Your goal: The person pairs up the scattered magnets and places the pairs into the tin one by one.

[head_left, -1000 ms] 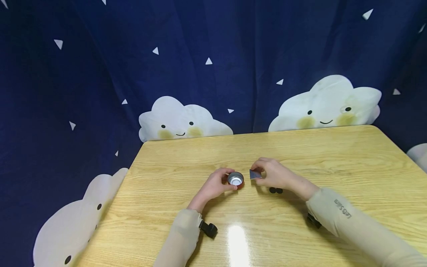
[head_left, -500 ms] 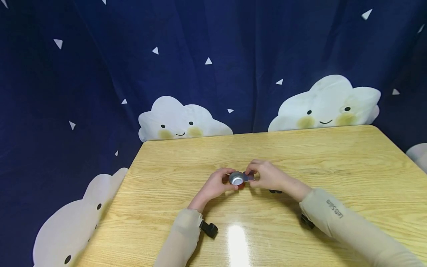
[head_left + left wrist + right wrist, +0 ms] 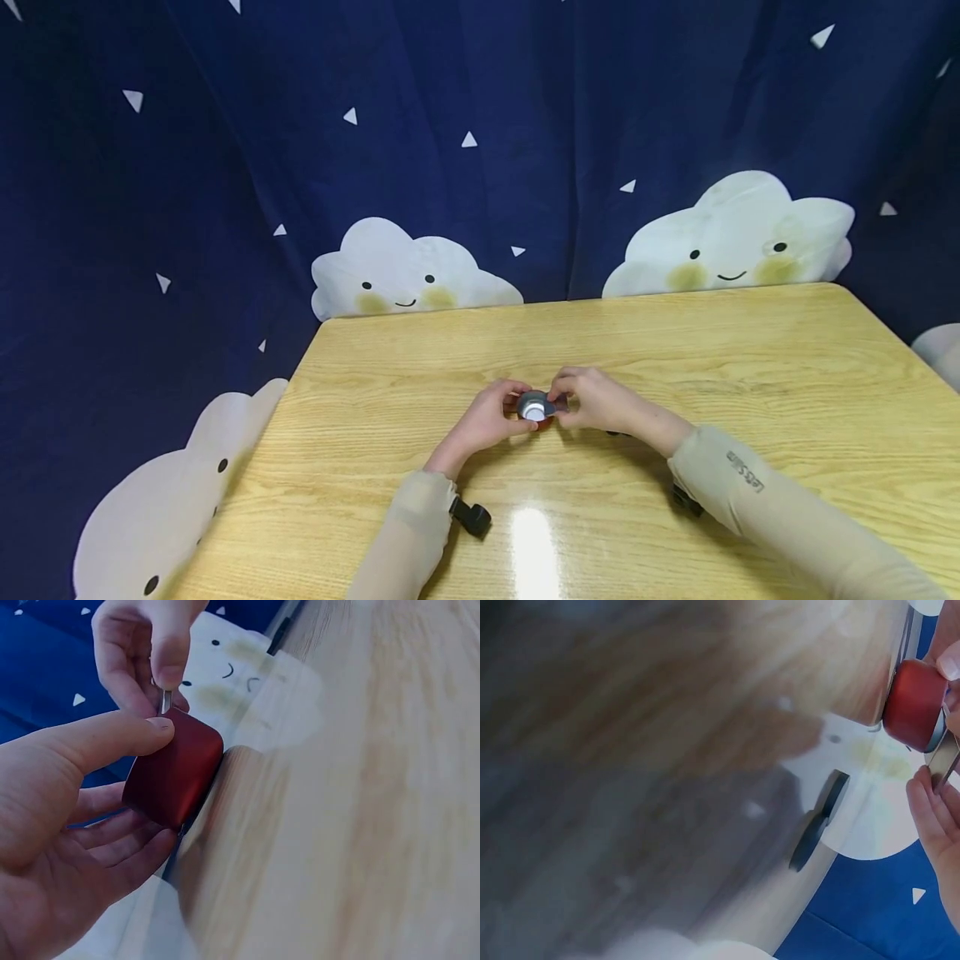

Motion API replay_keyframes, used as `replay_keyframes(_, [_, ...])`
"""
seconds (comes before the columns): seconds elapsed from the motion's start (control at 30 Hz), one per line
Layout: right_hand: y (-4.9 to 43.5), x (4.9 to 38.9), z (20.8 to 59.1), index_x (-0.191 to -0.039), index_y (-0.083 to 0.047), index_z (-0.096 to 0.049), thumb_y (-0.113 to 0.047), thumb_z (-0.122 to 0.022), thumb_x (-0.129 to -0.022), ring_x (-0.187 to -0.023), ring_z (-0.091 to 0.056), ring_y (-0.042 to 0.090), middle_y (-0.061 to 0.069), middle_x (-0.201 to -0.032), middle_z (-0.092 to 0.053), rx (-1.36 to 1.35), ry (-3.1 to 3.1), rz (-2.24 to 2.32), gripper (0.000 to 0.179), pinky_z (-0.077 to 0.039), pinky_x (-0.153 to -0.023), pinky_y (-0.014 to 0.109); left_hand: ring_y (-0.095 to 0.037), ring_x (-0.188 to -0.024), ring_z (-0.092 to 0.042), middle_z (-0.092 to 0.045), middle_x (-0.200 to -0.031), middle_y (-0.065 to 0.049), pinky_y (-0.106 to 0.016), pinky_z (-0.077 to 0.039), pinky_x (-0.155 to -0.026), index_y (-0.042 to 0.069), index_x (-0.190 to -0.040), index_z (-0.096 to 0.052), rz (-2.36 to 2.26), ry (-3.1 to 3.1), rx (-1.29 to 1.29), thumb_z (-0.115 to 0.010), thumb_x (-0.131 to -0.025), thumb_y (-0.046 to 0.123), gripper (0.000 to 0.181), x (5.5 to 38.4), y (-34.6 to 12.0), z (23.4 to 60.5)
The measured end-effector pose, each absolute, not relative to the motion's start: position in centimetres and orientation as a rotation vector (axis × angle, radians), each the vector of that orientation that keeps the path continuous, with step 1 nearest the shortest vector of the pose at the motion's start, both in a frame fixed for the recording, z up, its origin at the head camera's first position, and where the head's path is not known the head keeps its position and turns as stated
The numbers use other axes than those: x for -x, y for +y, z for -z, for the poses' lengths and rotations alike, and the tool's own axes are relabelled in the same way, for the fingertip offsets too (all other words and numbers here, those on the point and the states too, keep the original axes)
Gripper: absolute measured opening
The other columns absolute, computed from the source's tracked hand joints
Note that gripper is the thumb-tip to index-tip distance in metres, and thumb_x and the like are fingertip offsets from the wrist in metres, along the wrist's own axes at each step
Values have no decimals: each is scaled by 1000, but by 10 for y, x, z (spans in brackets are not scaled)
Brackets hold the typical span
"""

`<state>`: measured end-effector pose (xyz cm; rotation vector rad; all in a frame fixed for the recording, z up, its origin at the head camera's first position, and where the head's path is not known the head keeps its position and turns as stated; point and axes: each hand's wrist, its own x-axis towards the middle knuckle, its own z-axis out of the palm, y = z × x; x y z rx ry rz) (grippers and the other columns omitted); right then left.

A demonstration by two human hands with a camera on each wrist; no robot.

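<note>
Since the earlier frame, one second ago, the right hand (image 3: 596, 402) has moved left, bringing the flat grey piece (image 3: 943, 761) from a position apart from the red cup (image 3: 533, 407) to its rim. The left hand (image 3: 483, 417) remains in nearly the same place.

Left hand: holds the cup, with the thumb at the rim and the fingers curved around the opposite side. Right hand: pinches the grey piece between thumb and fingers; its leading end overlaps the rim on the side toward the right hand. The head view does not resolve the exact contact there.

Cup position: at the tabletop, between the two hands, opening upward. Exterior: red. Interior: silver, visible from above.

Two black discs (image 3: 808, 844) lie side by side on the wooden table (image 3: 675, 333), near the right hand; in the head view, the right wrist partly covers them. Both forearms are in beige sleeves (image 3: 795, 508). Behind the table hangs a dark blue curtain (image 3: 450, 67) printed with white clouds and triangles.
</note>
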<state>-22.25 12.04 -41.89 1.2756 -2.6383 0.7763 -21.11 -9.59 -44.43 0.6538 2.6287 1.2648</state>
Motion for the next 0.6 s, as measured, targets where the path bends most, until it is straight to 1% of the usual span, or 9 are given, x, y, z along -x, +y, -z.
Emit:
replay_keyframes(0.13, [119, 223, 421, -87, -9, -69, -13, -69, -72, -80, -58, 11, 1, -93, -61, -1300, -2616, -761, 16, -50, -68, 25, -12, -95, -58, -59, -110, -3, -24, -47, -81, 10, -121, -53, -1265, 2616, -630, -74, -76, 24, 52, 211, -96, 445])
replay_keyframes(0.3, [117, 225, 425, -88, -10, -70, -13, -68, -75, -79, -57, 9, -1, -91, -60, -1345, -2573, -744, 13, -50, -68, 23, -10, -93, -59, -60, -108, -2, -23, -48, -80, 12, -120, -54, -1269, 2609, -630, -74, -76, 24, 50, 212, -95, 447])
replay_keyframes(0.6, [115, 226, 423, -89, -11, -70, -16, -70, -78, -80, -58, 9, -1, -91, -60, -1386, -2578, -730, 12, -50, -69, 24, -10, -92, -60, -61, -107, -2, -22, -48, -80, 10, -120, -54, -1265, 2620, -628, -75, -75, 23, 51, 213, -95, 446])
